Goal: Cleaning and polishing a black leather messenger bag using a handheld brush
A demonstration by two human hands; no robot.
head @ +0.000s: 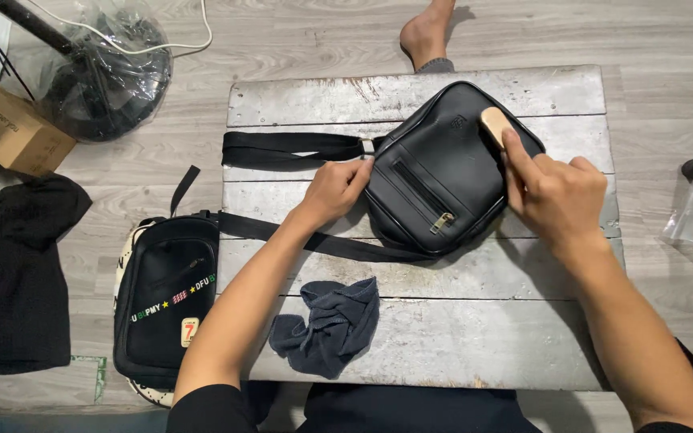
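Rag (329, 325): crumpled, near edge of the table (475, 341).
Left hand (332, 191): pinching the bag (443, 172) edge.
Right hand (557, 196): clamped on wooden brush (494, 124), far right.

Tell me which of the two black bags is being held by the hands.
The plain black leather shoulder bag on the metal-topped board, steadied by the left hand; the right hand holds a wooden brush on it.

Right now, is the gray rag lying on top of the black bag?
No, the gray rag lies crumpled on the metal board, apart from the black bag that both hands are on.
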